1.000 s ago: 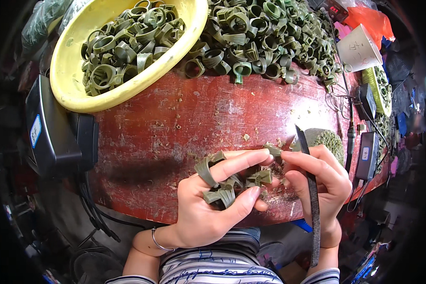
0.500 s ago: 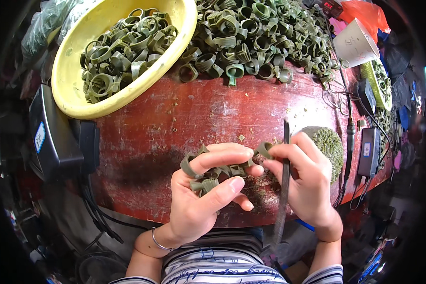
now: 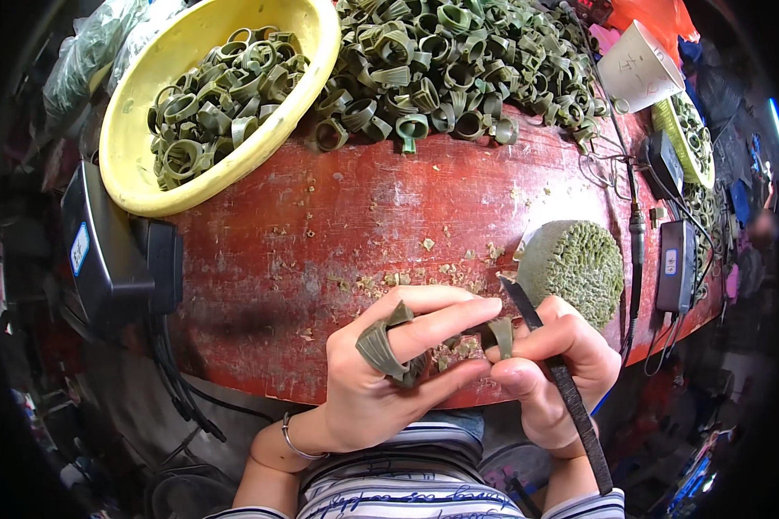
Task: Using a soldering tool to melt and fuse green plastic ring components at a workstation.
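My left hand [image 3: 363,381] is half curled at the middle of the table, with green wax-like rings on its fingers and against its palm. A wide ridged green ring [image 3: 377,348] shows on the near side of its fingers. My right hand [image 3: 585,342] pinches a smaller green ring [image 3: 501,337] between thumb and forefinger, close to the left fingertips. Also in the right hand lies a thin dark knife-like tool [image 3: 573,406], slanting from its pointed tip at upper left down past the wrist. How many rings my left palm holds is hidden.
A yellow basin [image 3: 134,112] of green rings stands far left, beside a large ring pile [image 3: 459,69]. Right of my hands sits a round block with a rough green face [image 3: 584,268]. Farther right are a white cup [image 3: 640,69], cables and a black box [image 3: 675,264]. Crumbs dot the red table [image 3: 260,259].
The tool has tipped from near upright to a slant, its tip now at upper left. Both hands have turned and moved slightly nearer me; the rings in the left hand have shifted.
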Motion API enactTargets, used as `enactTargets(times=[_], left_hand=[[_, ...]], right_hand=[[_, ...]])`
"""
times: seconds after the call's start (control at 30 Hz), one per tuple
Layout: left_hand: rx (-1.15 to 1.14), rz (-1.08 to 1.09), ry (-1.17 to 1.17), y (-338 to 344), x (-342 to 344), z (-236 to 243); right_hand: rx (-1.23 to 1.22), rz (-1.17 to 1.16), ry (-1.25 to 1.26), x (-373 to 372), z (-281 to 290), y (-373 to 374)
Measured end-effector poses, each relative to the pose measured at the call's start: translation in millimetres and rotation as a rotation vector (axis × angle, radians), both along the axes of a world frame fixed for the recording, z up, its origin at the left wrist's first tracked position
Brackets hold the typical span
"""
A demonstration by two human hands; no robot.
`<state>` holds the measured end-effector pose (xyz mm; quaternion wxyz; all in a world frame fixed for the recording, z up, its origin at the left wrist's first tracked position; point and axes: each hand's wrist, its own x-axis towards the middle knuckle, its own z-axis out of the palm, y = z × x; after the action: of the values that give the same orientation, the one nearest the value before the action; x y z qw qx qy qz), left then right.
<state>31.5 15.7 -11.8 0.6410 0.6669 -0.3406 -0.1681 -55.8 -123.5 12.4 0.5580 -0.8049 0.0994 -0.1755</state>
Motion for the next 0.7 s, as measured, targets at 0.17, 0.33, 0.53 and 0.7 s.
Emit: enactTargets(times=[0.17, 0.33, 0.53, 0.7], left_hand=[[-0.065, -0.065, 0.056, -7.5, -2.4, -0.4], [-0.098, -0.053, 0.102, -3.8, -0.6, -6.6], [-0.248, -0.151, 0.354, -4.8, 1.6, -10.4], [-0.236, -0.197, 0.485, -5.6, 2.6, -9.6]], right_hand=[[0.001, 0.012, -0.008, -2.6, 6.9, 0.9], [-0.082, -0.001, -0.048, -13.3, 1.3, -6.6], [0.189, -0.175, -0.043, -31.1, -0.5, -0.5], [0.157, -0.096, -0.11, -28.8, -6.9, 10.0]])
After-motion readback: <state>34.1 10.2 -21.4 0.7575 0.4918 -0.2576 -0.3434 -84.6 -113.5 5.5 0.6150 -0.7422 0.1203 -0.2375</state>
